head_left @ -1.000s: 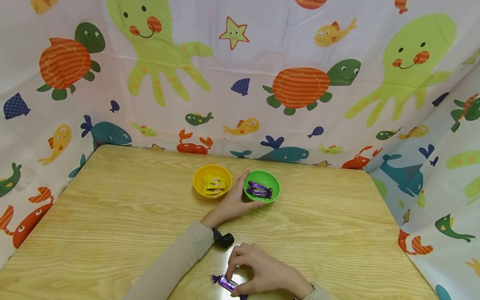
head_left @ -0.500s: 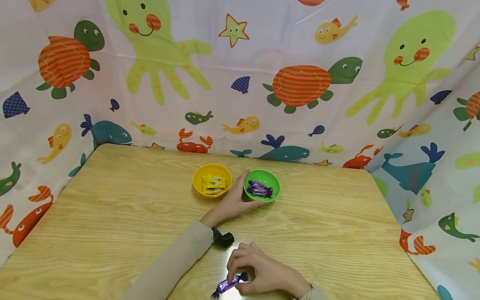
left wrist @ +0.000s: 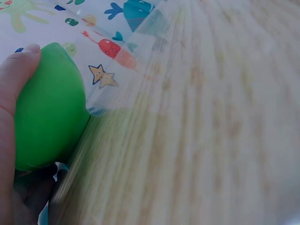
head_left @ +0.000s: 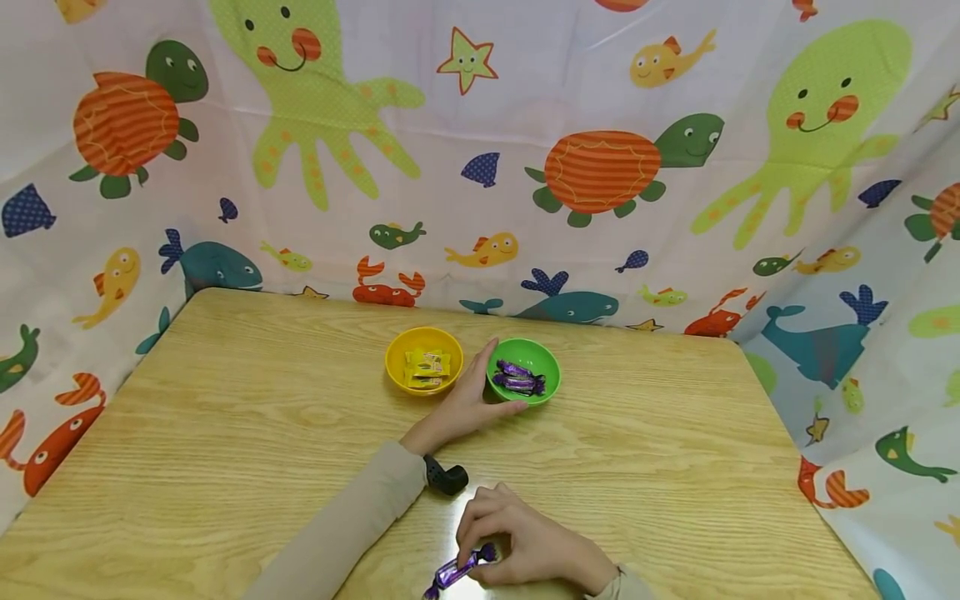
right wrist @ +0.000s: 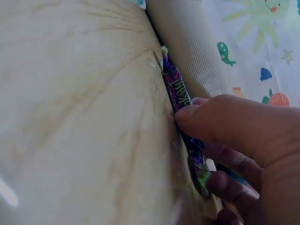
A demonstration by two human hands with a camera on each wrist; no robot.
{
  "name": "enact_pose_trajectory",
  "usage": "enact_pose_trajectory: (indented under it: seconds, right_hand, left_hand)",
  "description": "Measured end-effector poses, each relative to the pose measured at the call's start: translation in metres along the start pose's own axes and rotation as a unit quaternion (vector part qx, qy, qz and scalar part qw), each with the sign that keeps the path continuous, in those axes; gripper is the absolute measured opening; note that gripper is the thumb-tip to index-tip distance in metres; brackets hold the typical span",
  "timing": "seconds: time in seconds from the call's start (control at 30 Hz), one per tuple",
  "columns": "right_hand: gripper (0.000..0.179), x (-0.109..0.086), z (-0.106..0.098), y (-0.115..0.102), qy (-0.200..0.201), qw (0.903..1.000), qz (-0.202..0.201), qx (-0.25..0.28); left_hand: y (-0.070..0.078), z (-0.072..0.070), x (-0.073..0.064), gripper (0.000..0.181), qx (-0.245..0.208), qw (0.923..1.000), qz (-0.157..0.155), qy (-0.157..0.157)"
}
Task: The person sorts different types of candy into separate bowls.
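Observation:
Near the front of the table my right hand (head_left: 528,542) pinches a wrapped candy (head_left: 453,573) in shiny purple foil with twisted ends. In the right wrist view the thumb lies on the candy (right wrist: 177,89), with fingers behind it, close over the wood. Farther back, my left hand (head_left: 468,404) holds a green bowl (head_left: 551,362) from its left side, thumb at the near rim. The left wrist view shows the outer wall of the green bowl (left wrist: 51,108) between thumb and fingers. Several purple candies (head_left: 517,379) lie inside it.
Left of the green bowl stands a yellow bowl (head_left: 397,377) with several yellow-wrapped sweets (head_left: 427,365). The wooden table (head_left: 660,467) reaches back to a curtain (head_left: 480,108) printed with sea animals. A black wrist camera (head_left: 447,479) sits on the left wrist.
The purple candy has turned in the right fingers: its left end, which pointed up and away, now points down toward the near edge. The left hand and both bowls have stayed put.

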State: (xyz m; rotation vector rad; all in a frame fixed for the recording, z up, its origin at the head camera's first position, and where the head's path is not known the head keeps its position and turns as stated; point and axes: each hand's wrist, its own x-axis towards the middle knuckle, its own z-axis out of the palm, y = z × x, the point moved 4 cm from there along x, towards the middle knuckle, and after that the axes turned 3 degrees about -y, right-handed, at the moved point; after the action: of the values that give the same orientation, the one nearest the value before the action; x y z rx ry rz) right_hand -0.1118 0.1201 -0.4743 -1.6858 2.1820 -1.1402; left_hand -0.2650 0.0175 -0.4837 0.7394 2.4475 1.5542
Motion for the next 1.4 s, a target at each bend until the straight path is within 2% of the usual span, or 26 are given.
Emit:
enact_pose_trajectory:
  seconds: [0.2,0.37,0.63,0.77,0.97,1.07,1.17,1.33,1.4]
  right_hand:
    - [0.012,0.007,-0.005,-0.007,-0.004,0.9994,-0.013,0.032]
    - [0.014,0.013,-0.021,-0.016,0.005,0.9978,-0.027,0.060]
    - [0.022,0.021,-0.059,-0.023,0.032,0.9962,-0.031,0.075]
    - [0.023,0.025,-0.081,-0.023,0.048,0.9967,-0.024,0.061]
    - [0.026,0.030,-0.121,-0.012,0.100,0.9942,-0.022,0.033]
    - [0.026,0.030,-0.139,0.003,0.134,0.9907,0.013,0.021]
    - [0.024,0.026,-0.154,0.023,0.166,0.9838,0.067,0.015]
    - [0.015,0.016,-0.168,0.057,0.220,0.9617,0.163,-0.011]
    - [0.013,0.012,-0.170,0.069,0.231,0.9527,0.192,-0.048]
  left_hand:
    - [-0.002,-0.001,0.000,0.109,0.002,1.0000,-0.002,0.000]
    - [-0.001,0.000,0.001,0.109,-0.003,1.0000,-0.002,-0.002]
    - [-0.003,0.001,0.002,0.108,-0.007,1.0000,-0.005,0.000]
    - [-0.005,0.001,0.003,0.109,-0.006,1.0000,-0.002,-0.002]
    - [-0.006,0.000,0.004,0.105,-0.007,0.9998,0.014,-0.015]
    - [-0.006,-0.001,0.003,0.105,-0.006,0.9993,0.034,-0.017]
    - [-0.005,-0.001,0.003,0.106,-0.015,0.9991,0.038,-0.013]
    - [-0.004,0.001,0.002,0.109,-0.031,0.9993,0.018,-0.007]
    - [-0.003,0.002,0.002,0.110,-0.025,0.9997,0.006,-0.007]
